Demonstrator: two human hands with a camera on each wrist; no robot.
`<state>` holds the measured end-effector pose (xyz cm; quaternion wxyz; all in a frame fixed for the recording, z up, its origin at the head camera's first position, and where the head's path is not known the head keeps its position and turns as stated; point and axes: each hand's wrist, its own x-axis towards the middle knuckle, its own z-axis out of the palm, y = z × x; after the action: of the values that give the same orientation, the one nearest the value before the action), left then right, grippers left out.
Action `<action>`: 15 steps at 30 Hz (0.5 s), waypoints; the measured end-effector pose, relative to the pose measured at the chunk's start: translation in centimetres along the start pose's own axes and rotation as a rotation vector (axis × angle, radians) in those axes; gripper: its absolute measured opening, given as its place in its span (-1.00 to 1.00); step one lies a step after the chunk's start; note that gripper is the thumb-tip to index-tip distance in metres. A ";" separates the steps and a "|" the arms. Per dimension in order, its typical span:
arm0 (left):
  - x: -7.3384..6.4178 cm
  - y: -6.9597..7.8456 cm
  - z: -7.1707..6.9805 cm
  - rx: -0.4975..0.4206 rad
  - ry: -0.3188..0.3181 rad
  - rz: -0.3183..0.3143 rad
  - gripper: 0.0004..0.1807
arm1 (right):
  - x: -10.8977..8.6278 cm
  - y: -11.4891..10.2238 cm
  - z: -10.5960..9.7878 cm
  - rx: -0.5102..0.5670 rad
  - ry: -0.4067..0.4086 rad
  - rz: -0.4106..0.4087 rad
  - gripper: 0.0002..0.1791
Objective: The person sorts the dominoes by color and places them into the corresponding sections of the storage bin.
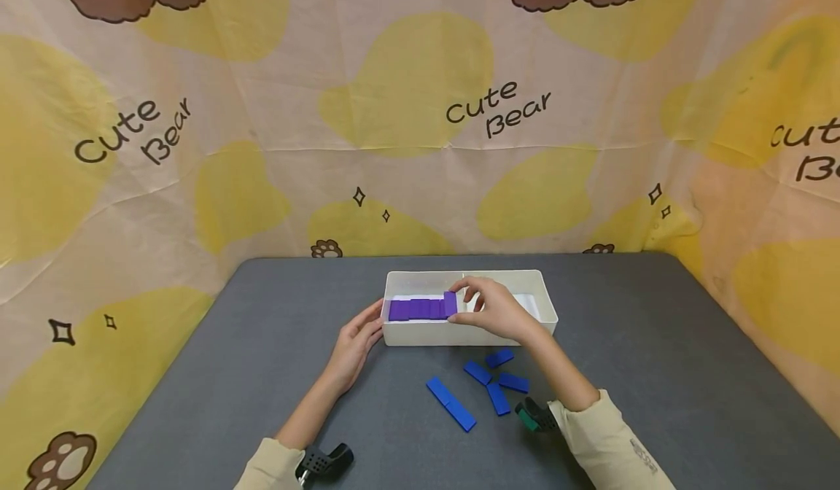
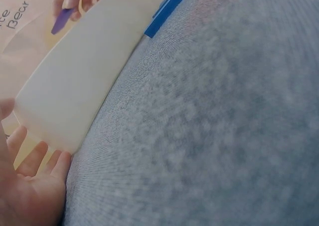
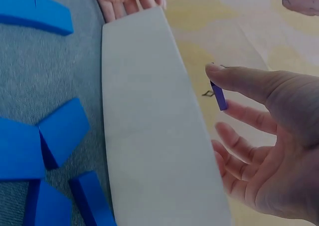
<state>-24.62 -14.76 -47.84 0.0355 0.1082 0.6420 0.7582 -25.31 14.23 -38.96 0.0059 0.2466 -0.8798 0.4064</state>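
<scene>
A long white box (image 1: 426,335) with a divider stands on the grey table. In its left compartment lies a row of purple blocks (image 1: 416,309). My right hand (image 1: 495,309) reaches over the box and pinches one flat purple block (image 1: 450,304) between thumb and fingers, at the right end of that row. The right wrist view shows this purple block (image 3: 218,96) edge-on, above the box's rim. At the box's left end, my left hand (image 1: 354,348) rests its fairly straight fingers against the wall; the left wrist view shows these fingers (image 2: 61,166) at the box corner.
Several blue blocks (image 1: 497,398) lie scattered on the table in front of the box, two of them end to end (image 1: 450,404). Something white (image 1: 527,303) lies in the right compartment. A printed cloth (image 1: 407,111) hangs behind the table.
</scene>
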 end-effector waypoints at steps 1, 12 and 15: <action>0.0 0.0 0.0 -0.001 -0.001 0.001 -0.42 | 0.1 0.2 0.0 -0.002 0.001 0.006 -0.50; 0.1 -0.1 0.0 -0.001 0.006 -0.003 -0.43 | 1.1 1.8 0.2 -0.022 0.008 0.029 -0.48; 0.1 -0.1 0.0 0.003 0.007 -0.004 -0.42 | 1.4 2.2 0.3 -0.023 0.011 0.037 -0.49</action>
<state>-24.72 -14.71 -47.94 0.0349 0.1044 0.6434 0.7576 -27.44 14.62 -40.43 0.0060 0.2282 -0.8888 0.3974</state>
